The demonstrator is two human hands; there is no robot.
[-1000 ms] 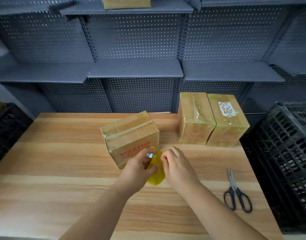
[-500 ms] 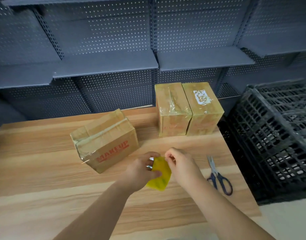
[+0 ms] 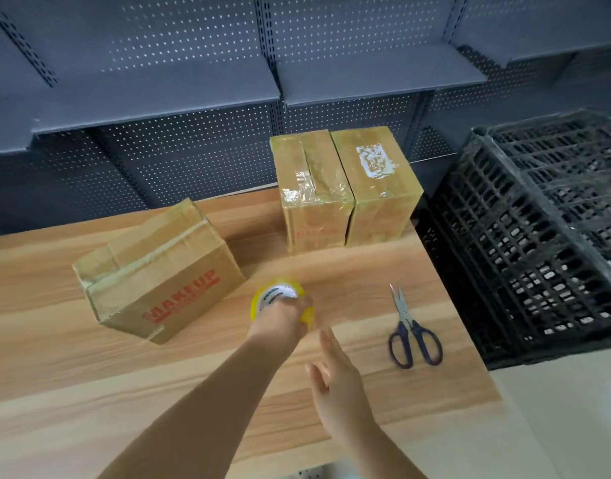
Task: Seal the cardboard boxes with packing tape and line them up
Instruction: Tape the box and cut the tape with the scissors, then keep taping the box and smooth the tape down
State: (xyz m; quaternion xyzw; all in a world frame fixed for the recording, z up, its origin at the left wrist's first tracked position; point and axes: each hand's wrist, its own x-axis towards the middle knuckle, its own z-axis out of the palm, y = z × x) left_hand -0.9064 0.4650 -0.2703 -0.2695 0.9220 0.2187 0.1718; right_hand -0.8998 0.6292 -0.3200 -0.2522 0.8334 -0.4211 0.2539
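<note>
**A:** Which way does the MAKEUP box (image 3: 159, 271) lie from the hands?

**B:** Left of them and a little farther out on the surface (image 3: 90, 392). It sits askew: its long axis, and the seam along its top, run from near left to far right.

**A:** And the tape?

**B:** The tape roll (image 3: 278, 297) is just right of the MAKEUP box, close to its near right corner but not touching it. The left hand (image 3: 280, 321) grips the roll, fingers curled over it from above.

**A:** The other one?

**B:** The right hand (image 3: 335, 371) is spread and holds nothing. It is farther right of the MAKEUP box and nearer the person, apart from the roll.

**A:** So which goes first?

**B:** The left hand, I'd judge, since it is nearer. It would carry the roll leftward to one end of the seam while the right hand picks up the tape's loose end. I can't see that end.

**A:** Cutting?

**B:** The scissors (image 3: 409, 330) lie well right of the MAKEUP box, on the right hand's side. The two taped boxes (image 3: 314, 188) stand together behind and to the right of it.
</note>
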